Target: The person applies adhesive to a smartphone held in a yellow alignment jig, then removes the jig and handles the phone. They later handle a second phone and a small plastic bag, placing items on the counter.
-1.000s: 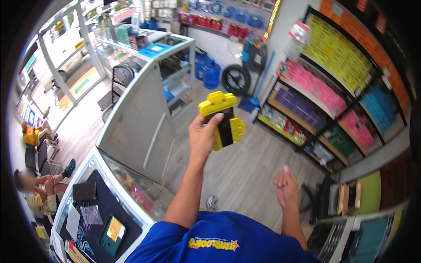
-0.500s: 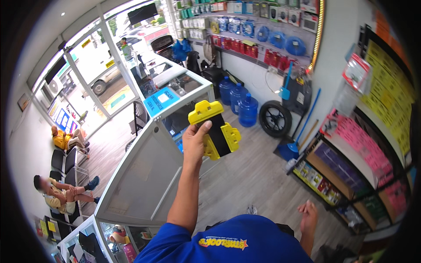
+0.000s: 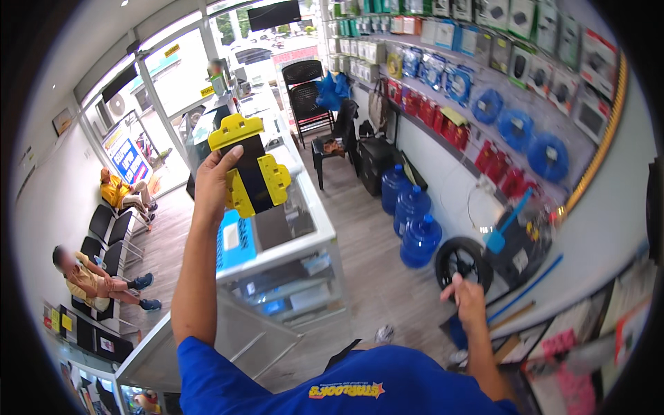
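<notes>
My left hand (image 3: 213, 181) is closed on a flat black phone-like slab (image 3: 249, 160), raised over the counter's near end. Yellow plastic clamps (image 3: 238, 131) grip the slab along its edges, and my thumb presses on its face. Lower down at the right, in front of the black wheel, my right hand (image 3: 470, 304) holds nothing visible. Its fingers are partly bent and spread apart.
The glass display counter (image 3: 325, 238) runs ahead, with a blue sign on top. Blue water jugs (image 3: 420, 242), a black wheel (image 3: 465, 266) and a dustpan stand right. Packaged accessories hang along the right wall. Two people sit on black chairs at left.
The view has swung to the right and I am nearer the counter's end. My left hand still holds the clamped slab, now over the counter. My right hand has risen.
</notes>
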{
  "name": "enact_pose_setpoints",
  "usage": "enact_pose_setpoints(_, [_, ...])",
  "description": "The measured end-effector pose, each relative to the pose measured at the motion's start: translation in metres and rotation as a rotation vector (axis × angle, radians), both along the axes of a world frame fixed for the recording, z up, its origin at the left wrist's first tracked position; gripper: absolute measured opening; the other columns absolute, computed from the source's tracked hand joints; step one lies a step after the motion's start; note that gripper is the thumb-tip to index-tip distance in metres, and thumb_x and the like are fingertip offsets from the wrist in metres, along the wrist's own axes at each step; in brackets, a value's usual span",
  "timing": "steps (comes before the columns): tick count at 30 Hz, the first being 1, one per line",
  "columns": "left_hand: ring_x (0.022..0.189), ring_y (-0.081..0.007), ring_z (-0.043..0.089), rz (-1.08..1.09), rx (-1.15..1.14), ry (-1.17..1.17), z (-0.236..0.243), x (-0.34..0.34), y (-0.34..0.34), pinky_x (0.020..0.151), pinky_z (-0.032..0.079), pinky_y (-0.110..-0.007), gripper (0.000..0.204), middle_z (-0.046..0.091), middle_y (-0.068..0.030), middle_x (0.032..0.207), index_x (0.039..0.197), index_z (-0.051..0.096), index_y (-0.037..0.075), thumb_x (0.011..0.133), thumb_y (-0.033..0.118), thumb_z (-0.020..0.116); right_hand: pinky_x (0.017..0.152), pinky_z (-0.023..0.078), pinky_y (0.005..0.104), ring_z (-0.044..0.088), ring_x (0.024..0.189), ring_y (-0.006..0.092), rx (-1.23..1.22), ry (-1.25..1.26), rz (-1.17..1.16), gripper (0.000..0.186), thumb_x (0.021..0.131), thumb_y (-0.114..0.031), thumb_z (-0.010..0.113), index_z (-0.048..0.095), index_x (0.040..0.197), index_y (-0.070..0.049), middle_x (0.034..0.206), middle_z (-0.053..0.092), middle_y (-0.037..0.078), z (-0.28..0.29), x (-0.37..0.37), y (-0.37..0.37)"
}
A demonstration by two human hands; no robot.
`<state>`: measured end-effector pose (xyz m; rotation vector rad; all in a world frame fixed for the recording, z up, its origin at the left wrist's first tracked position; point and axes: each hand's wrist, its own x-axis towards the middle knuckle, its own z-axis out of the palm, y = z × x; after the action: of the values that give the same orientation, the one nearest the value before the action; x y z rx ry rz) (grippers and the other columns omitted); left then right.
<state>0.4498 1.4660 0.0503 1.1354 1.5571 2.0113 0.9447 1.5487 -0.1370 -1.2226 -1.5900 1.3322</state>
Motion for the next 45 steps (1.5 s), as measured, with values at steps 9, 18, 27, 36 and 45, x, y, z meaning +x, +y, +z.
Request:
enact_pose_setpoints(9, [0.086,-0.0176,0.072,0.227,0.040,-0.256,-0.006,-0.140,0.195,0.079,0.058,-0.032,0.030,0.073,-0.0068,0.104,0.118,0.065,0.003,0.096,0.022,0.071,0.080,0.044,0.0294,0.060,0.081,0.0150,-0.185,0.292,0.124,0.035,0.103,-0.025,0.052,0.059,0.077,-0.004,0.084,0.063,0.008,-0.057,-0.036,0.191])
enact_pose_setpoints(18, [0.094,-0.0217,0.073,0.489,0.036,-0.430,-0.085,-0.226,0.270,0.088,0.057,-0.035,0.034,0.074,-0.0098,0.111,0.127,0.062,0.003,0.098,0.020,0.067,0.089,0.046,0.0299,0.057,0.093,0.0127,-0.171,0.324,0.354,0.021,0.098,-0.021,0.060,0.063,0.093,-0.001,0.088,0.060,0.005,-0.055,-0.182,0.454])
enact_pose_setpoints(27, [0.105,-0.0211,0.070,0.748,0.035,-0.480,-0.081,-0.193,0.265,0.095,0.054,-0.033,0.037,0.071,-0.0102,0.119,0.131,0.061,0.003,0.100,0.024,0.064,0.089,0.050,0.0307,0.065,0.096,0.0171,0.105,0.112,1.062,0.026,0.095,-0.020,0.068,0.068,0.113,-0.001,0.104,0.071,0.008,0.013,-0.471,0.592])
enact_pose_setpoints(36, [0.098,-0.0168,0.073,1.083,0.053,-0.459,-0.059,-0.158,0.282,0.090,0.057,-0.029,0.035,0.074,-0.0085,0.110,0.123,0.065,0.005,0.097,0.028,0.069,0.106,0.045,0.0390,0.060,0.123,0.0310,0.708,0.298,1.668,0.039,0.093,-0.028,0.071,0.068,0.123,-0.003,0.129,0.066,0.016,0.061,-0.706,0.535])
enact_pose_setpoints(45, [0.107,-0.0191,0.069,1.445,0.231,-0.434,-0.053,-0.136,0.336,0.097,0.055,-0.035,0.037,0.069,-0.0084,0.121,0.131,0.057,0.003,0.100,0.020,0.066,0.123,0.023,0.0487,0.033,0.148,0.0373,1.350,0.308,2.091,0.064,0.097,-0.053,0.057,0.052,0.147,-0.014,0.155,0.043,0.020,0.003,-0.868,0.437])
